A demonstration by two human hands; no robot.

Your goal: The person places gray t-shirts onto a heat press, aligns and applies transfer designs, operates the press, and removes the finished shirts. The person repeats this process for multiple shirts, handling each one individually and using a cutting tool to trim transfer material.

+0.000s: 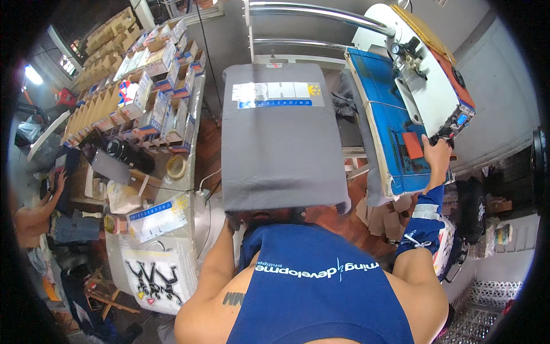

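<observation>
A grey garment (281,155) is spread over a flat platen in front of me. Near its far end lies a clear transfer sheet (279,95) with white, yellow and blue print. My right hand (437,156) is closed on a black handle (441,139) at the front of the heat press head (421,94), below its small control box. That head stands over a second platen with a blue cover (375,86), to the right of the garment. My left hand (230,222) is down at the garment's near left corner, its fingers hidden.
An orange-red pad (412,145) lies on the blue cover. Metal rails (321,16) run across the back. To the left, a table holds cardboard bins (123,106), a tape roll (176,166) and another printed transfer sheet (157,221). Another person's arm (43,206) shows far left.
</observation>
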